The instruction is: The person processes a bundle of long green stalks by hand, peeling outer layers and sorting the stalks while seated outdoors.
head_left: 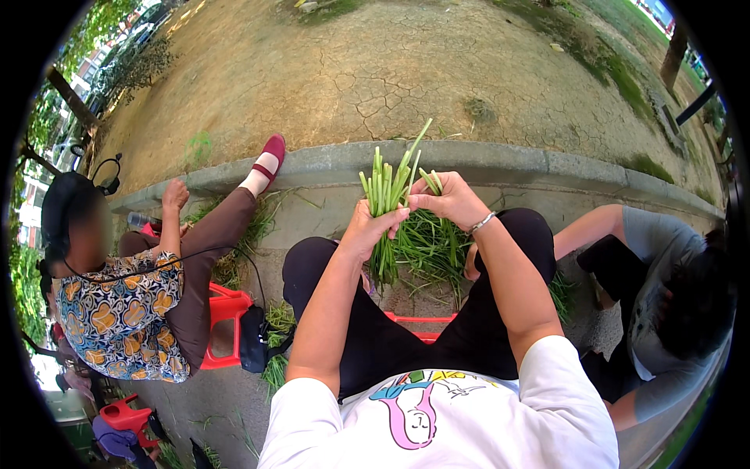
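Observation:
In front of my knees, my left hand (366, 232) is wrapped round a thick bunch of green stalks (381, 185). Their pale cut ends point up and away, and long thin leaves hang below the fist. My right hand (453, 202), with a bracelet at the wrist, pinches a few short green stalks (430, 182) close beside the bunch. The fingertips of both hands nearly meet. Beneath them, a loose heap of long green leaves (431, 248) lies on the pavement between my legs.
A concrete kerb (500, 160) runs across beyond my hands, with cracked bare earth behind it. At left a person in a patterned shirt (129, 313) sits by a red plastic stool (226, 324). Another person in grey (664, 258) is close at right.

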The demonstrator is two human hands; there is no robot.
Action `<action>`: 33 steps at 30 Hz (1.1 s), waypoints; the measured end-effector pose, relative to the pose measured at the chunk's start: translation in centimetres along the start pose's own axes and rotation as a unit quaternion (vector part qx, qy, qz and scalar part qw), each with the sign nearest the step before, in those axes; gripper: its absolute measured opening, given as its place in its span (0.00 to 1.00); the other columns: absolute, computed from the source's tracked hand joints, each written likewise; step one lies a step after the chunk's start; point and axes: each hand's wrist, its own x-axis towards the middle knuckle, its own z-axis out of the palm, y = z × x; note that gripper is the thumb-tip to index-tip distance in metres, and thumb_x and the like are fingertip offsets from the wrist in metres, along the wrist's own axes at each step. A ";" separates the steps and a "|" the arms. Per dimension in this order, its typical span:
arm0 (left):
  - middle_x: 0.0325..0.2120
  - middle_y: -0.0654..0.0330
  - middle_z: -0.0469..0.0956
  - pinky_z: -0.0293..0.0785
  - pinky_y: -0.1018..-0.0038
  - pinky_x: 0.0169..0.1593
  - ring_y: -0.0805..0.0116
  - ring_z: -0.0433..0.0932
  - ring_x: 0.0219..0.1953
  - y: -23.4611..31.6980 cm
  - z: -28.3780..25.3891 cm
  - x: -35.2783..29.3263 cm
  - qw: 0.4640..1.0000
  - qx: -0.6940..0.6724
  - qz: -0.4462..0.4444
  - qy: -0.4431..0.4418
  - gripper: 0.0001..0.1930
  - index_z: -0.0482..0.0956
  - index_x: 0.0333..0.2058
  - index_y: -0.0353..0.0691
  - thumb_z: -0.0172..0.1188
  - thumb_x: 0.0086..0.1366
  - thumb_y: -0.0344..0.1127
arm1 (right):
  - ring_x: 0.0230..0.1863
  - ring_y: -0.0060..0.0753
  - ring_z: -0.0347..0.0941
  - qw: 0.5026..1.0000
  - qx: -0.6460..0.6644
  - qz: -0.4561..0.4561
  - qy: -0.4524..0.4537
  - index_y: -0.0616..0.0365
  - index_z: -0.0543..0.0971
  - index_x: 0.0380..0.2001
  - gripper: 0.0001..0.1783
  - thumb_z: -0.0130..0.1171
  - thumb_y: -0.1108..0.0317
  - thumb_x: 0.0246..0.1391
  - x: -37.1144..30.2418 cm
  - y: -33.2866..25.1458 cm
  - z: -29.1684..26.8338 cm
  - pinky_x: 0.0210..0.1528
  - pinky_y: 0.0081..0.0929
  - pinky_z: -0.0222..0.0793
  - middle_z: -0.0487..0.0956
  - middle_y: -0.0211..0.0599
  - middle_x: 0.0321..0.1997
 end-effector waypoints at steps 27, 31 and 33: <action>0.17 0.67 0.70 0.63 0.81 0.19 0.79 0.67 0.18 -0.8 -0.3 -1.3 0.999 0.018 -0.028 -0.026 0.07 0.74 0.27 0.39 0.63 0.50 0.31 | 0.16 0.08 0.54 1.000 0.000 -0.011 0.016 0.60 0.77 0.29 0.07 0.58 0.68 0.51 -1.0 0.8 0.4 0.16 0.11 0.48 0.73 0.22 0.19; 0.17 0.68 0.70 0.63 0.81 0.19 0.79 0.68 0.18 -0.8 -0.3 -1.5 0.999 0.007 -0.027 -0.026 0.07 0.74 0.27 0.39 0.63 0.50 0.31 | 0.15 0.08 0.55 0.999 0.040 -0.003 -0.003 0.62 0.77 0.31 0.08 0.55 0.68 0.53 -1.2 0.4 0.3 0.14 0.11 0.48 0.76 0.27 0.22; 0.17 0.68 0.70 0.63 0.81 0.20 0.79 0.68 0.18 -0.7 -0.2 -1.5 0.999 0.006 -0.030 -0.023 0.07 0.74 0.27 0.39 0.63 0.50 0.31 | 0.15 0.09 0.55 0.998 0.057 -0.002 -0.019 0.63 0.77 0.31 0.08 0.54 0.68 0.54 -1.3 0.3 0.1 0.15 0.11 0.48 0.76 0.28 0.22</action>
